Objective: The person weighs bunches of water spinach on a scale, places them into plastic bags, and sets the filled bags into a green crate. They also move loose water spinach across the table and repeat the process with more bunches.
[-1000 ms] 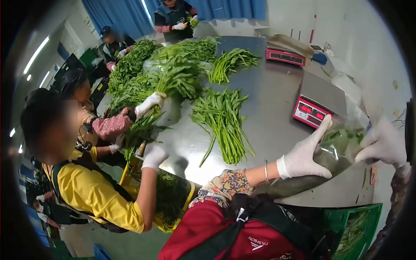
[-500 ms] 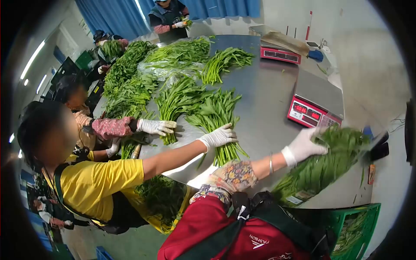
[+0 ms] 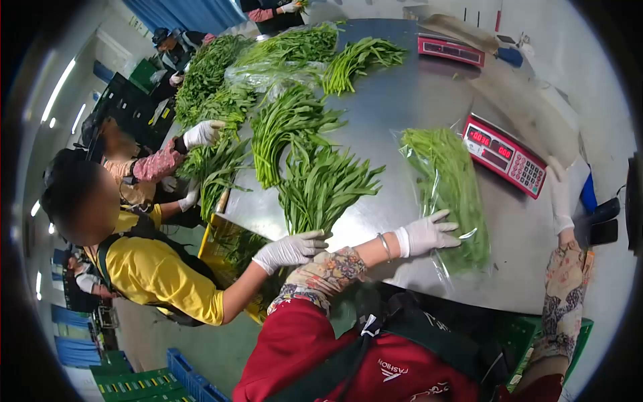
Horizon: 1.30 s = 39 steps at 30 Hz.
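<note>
A clear plastic bag of leafy greens point(image 3: 450, 194) lies lengthwise on the metal table. Across its lower part rests my left hand point(image 3: 429, 236), white-gloved, with fingers stretched out over the plastic. Far to the right, my right hand point(image 3: 558, 194), also gloved, reaches along the side of the red scale point(image 3: 506, 157); its fingers are blurred, so I cannot tell their grip. The scale's red digits are lit. To the left of the bag lies a loose bunch of greens point(image 3: 325, 184), near a co-worker's gloved hand point(image 3: 291, 251).
More bunches of greens point(image 3: 284, 130) cover the table's left side. A second scale point(image 3: 451, 50) stands farther back. A co-worker in a yellow shirt point(image 3: 157, 268) is close on my left, beside a yellow crate point(image 3: 213, 234). Green crates point(image 3: 579, 335) stand below the table edge at right.
The bag, tilted up at right under my left hand, now lies flat left of the scale. My right hand has come into view. The yellow-shirted co-worker's hand has moved back from the bunch's stems.
</note>
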### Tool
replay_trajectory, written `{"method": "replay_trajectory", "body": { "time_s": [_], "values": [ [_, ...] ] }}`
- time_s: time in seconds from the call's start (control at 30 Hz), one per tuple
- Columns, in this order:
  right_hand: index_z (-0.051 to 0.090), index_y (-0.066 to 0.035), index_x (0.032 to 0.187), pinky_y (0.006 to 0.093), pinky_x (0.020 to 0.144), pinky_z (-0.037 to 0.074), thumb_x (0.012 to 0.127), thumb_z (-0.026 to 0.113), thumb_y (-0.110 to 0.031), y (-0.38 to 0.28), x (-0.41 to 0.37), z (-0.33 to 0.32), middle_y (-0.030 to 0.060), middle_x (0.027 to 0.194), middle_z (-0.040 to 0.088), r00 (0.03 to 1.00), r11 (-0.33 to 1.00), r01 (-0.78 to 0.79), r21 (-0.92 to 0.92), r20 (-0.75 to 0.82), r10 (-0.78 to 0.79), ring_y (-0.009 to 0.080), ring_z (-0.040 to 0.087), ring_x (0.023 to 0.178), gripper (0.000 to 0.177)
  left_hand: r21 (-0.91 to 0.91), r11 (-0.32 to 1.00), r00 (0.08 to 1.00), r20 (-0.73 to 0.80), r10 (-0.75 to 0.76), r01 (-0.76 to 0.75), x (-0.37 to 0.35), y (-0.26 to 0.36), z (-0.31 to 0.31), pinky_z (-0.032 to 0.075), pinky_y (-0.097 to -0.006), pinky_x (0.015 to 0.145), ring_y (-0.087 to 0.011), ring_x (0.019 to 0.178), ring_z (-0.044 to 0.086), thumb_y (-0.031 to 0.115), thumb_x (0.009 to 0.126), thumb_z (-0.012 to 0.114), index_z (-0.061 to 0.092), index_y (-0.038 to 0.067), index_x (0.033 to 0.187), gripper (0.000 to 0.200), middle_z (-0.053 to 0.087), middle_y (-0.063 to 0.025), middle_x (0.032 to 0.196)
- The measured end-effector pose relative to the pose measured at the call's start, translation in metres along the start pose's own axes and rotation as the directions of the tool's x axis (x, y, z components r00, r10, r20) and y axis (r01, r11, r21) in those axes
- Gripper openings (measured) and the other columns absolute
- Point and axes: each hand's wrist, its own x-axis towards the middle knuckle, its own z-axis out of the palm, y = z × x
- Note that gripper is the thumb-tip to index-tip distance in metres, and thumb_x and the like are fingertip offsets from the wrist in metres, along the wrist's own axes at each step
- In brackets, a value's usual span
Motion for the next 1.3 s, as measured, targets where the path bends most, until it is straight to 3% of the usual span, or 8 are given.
{"method": "replay_trajectory", "body": {
  "time_s": [0.1, 0.23, 0.33, 0.4, 0.63, 0.73, 0.97, 1.3],
  "values": [
    [0.049, 0.0, 0.129, 0.0287, 0.107, 0.026, 0.083, 0.047, 0.004, 0.064, -0.001, 0.034, 0.015, 0.135, 0.047, 0.995, 0.995, -0.006, 0.105, 0.101, -0.005, 0.021, 0.039, 0.129, 0.046, 0.023, 0.99, 0.979, 0.147, -0.143, 0.141, -0.023, 0.041, 0.002, 0.019, -0.0536, 0.111, -0.0271, 0.136, 0.027, 0.015, 0.072, 0.064, 0.045, 0.017, 0.133, 0.064, 0.035, -0.0042, 0.143],
    [0.044, 0.0, 0.132, 0.0284, 0.108, 0.023, 0.079, 0.041, 0.007, 0.031, -0.052, 0.031, 0.0147, 0.135, 0.047, 1.0, 0.998, -0.004, 0.063, -0.011, 0.005, 0.0211, 0.037, 0.131, 0.054, -0.258, 0.859, 0.808, -0.3, -0.507, 0.443, -0.046, 0.079, -0.004, 0.036, -0.043, 0.101, -0.0301, 0.121, 0.047, 0.006, 0.08, 0.059, 0.049, 0.006, 0.127, 0.048, 0.051, -0.0146, 0.127],
    [0.054, 0.003, 0.121, 0.0269, 0.098, 0.037, 0.088, 0.047, -0.002, 0.002, -0.102, 0.033, 0.0137, 0.117, 0.06, 0.994, 0.988, -0.089, 0.126, 0.074, 0.08, 0.0184, 0.053, 0.112, 0.034, -0.71, 0.277, 0.263, -0.133, -0.955, 0.647, -0.053, 0.111, 0.022, 0.049, -0.0317, 0.08, -0.0208, 0.093, 0.062, 0.02, 0.087, 0.061, 0.054, -0.001, 0.114, 0.035, 0.063, -0.0155, 0.103],
    [0.057, 0.004, 0.113, 0.0258, 0.089, 0.042, 0.09, 0.05, -0.007, -0.01, -0.135, 0.031, 0.0116, 0.105, 0.064, 0.98, 0.977, -0.134, 0.166, 0.167, 0.106, 0.016, 0.059, 0.099, 0.027, -0.782, -0.091, 0.183, 0.256, -0.949, 0.617, -0.054, 0.114, 0.048, 0.049, -0.025, 0.065, -0.012, 0.077, 0.062, 0.03, 0.089, 0.061, 0.057, -0.003, 0.101, 0.035, 0.066, -0.0109, 0.085],
    [0.064, 0.004, 0.083, 0.0234, 0.062, 0.044, 0.09, 0.058, -0.019, -0.03, -0.232, 0.021, 0.001, 0.069, 0.06, 0.833, 0.714, -0.449, 0.537, 0.541, 0.117, 0.008, 0.054, 0.065, 0.024, -0.844, -0.367, 0.369, 0.509, -0.778, 0.392, -0.042, 0.14, 0.053, 0.047, -0.0212, 0.05, -0.0133, 0.06, 0.065, 0.027, 0.096, 0.049, 0.058, 0.003, 0.084, 0.029, 0.067, -0.0107, 0.072],
    [0.064, 0.002, 0.084, 0.0245, 0.06, 0.044, 0.089, 0.06, -0.022, -0.057, -0.25, 0.035, -0.0006, 0.066, 0.057, 0.696, 0.824, -0.532, 0.193, 0.654, 0.297, 0.0072, 0.052, 0.063, 0.025, -0.85, -0.397, 0.373, 0.513, -0.773, 0.347, -0.044, 0.149, 0.051, 0.048, -0.0223, 0.051, -0.0179, 0.061, 0.066, 0.03, 0.098, 0.043, 0.053, 0.003, 0.09, 0.029, 0.068, -0.0136, 0.076],
    [0.062, -0.01, 0.087, 0.0365, 0.083, 0.04, 0.073, 0.068, -0.017, -0.083, -0.288, 0.091, 0.0047, 0.089, 0.055, 0.628, 0.885, 0.412, 0.216, 0.637, -0.447, 0.0252, 0.051, 0.092, 0.017, -0.834, -0.466, 0.365, 0.55, -0.752, 0.296, -0.041, 0.161, 0.046, 0.053, -0.0288, 0.05, -0.024, 0.06, 0.066, 0.029, 0.1, 0.035, 0.045, 0.002, 0.099, 0.028, 0.065, -0.0174, 0.074],
    [0.059, -0.012, 0.084, 0.0369, 0.074, 0.041, 0.078, 0.06, -0.021, -0.061, -0.326, 0.026, 0.0048, 0.083, 0.055, 0.767, 0.861, 0.501, -0.084, 0.504, -0.397, 0.0249, 0.054, 0.084, 0.011, -0.819, -0.459, 0.368, 0.568, -0.736, 0.345, -0.065, 0.15, 0.049, 0.051, -0.0256, 0.05, -0.0231, 0.059, 0.066, 0.027, 0.1, 0.033, 0.042, 0.005, 0.099, 0.024, 0.066, -0.0195, 0.074]
  ]
}}
